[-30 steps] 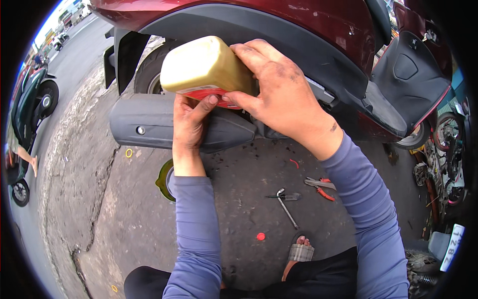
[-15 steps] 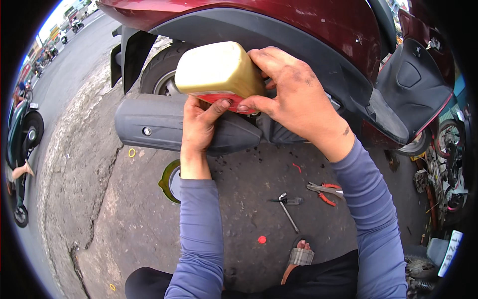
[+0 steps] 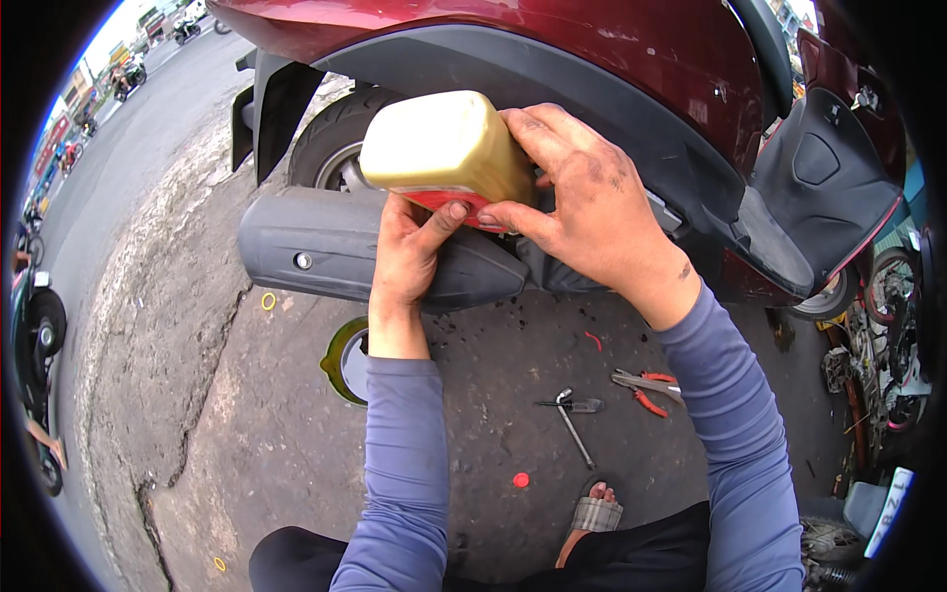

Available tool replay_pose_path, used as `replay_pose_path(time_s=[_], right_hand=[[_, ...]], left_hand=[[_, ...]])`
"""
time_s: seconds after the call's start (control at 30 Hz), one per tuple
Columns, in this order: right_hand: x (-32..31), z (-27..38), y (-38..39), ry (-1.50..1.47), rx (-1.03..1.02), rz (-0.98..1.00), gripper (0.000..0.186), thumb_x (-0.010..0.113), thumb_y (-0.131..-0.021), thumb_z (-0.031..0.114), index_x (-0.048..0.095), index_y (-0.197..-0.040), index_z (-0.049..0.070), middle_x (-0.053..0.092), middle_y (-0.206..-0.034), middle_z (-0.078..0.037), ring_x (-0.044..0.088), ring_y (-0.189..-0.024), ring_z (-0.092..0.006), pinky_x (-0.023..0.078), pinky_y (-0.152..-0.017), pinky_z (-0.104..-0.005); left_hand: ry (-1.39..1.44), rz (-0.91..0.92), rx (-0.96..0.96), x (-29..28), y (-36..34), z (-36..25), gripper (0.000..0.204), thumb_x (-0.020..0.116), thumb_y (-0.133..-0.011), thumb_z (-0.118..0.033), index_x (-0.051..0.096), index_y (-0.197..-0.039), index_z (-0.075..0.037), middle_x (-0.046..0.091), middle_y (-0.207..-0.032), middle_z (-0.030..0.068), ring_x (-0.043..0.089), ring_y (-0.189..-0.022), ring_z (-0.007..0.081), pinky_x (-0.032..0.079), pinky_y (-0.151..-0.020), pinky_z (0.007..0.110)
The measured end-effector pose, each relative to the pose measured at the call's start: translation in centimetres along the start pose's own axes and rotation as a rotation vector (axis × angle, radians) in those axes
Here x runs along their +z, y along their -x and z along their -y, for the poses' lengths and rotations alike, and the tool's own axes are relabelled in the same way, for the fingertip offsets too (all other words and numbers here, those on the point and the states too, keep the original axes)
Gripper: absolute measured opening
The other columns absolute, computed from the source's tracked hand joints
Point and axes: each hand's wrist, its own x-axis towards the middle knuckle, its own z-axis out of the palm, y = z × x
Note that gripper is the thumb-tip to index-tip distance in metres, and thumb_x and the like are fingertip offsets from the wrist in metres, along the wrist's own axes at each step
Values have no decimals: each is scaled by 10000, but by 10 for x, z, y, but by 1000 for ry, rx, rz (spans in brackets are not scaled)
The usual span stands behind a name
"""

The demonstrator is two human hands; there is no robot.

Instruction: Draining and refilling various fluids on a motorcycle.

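I see a yellow plastic bottle (image 3: pixel 444 143) held up in front of a dark red scooter (image 3: pixel 612 49), above the inner part of its grey muffler cover (image 3: pixel 326 242); its broad base is turned up and toward the near side, and its red label (image 3: pixel 456 205) faces near. Its walls hide whatever is inside, and I can't see its mouth. Down on the pavement to the left, partly behind the left wrist, sits an olive-rimmed basin (image 3: pixel 333 367) with a pale, shiny surface inside; I can't tell what that is. The left hand (image 3: pixel 406 252) reaches up from below, wrist upright, its thumb pressed on the label and its fingers mostly hidden under the bottle. The right hand (image 3: pixel 592 202) comes in from the right, arched, gripping the bottle's right side between curled fingers and a thumb pointing left toward the other. To the right on the ground lie red-handled pliers (image 3: pixel 648 395), a screwdriver (image 3: pixel 587 406) and a metal wrench (image 3: pixel 576 434); a red cap (image 3: pixel 521 481) lies nearer.
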Motion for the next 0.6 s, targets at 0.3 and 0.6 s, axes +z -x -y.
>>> replay_pose_path(time_s=[0.3,0.6], right_hand=[[0,-1,-1,-16,7,18,620,819,-707,283,556,-1194,3,593,-1116,-129,600,-1032,-328,515,-874,-417],[1,1,0,-46,13,-19,582,812,-696,259,569,-1158,2,599,-1096,-126,624,-993,-320,544,-801,-411]], left_hand=[[-5,-11,6,4,1,-2,518,762,-862,-161,504,-1278,7,645,-1188,111,618,-1100,199,483,-971,347],[131,-60,40,4,-1,-2,572,801,-790,-50,492,-1266,22,647,-1161,141,642,-1071,234,524,-948,376]])
